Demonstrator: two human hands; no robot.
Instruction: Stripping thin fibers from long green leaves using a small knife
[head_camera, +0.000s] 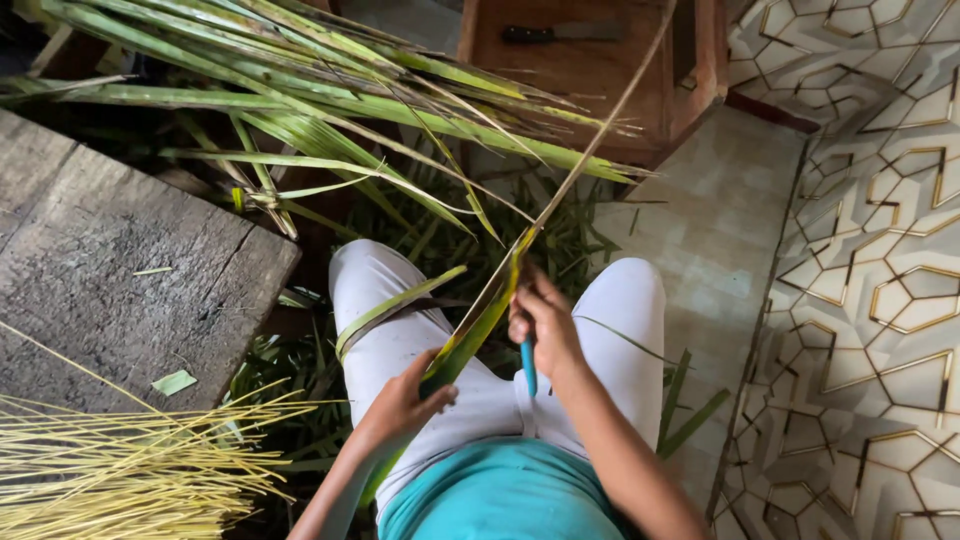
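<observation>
Our left hand (400, 405) pinched the palm leaflet (470, 335) taut so our right hand (540, 320), gripping a blue-handled knife (528, 365), could strip its midrib (590, 150).

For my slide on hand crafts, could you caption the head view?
Left hand holds a green palm leaf while right hand strips it with a blue-handled knife.

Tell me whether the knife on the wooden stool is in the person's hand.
No. The knife lies alone on the stool; the right hand holds a blue-handled tool.
</observation>
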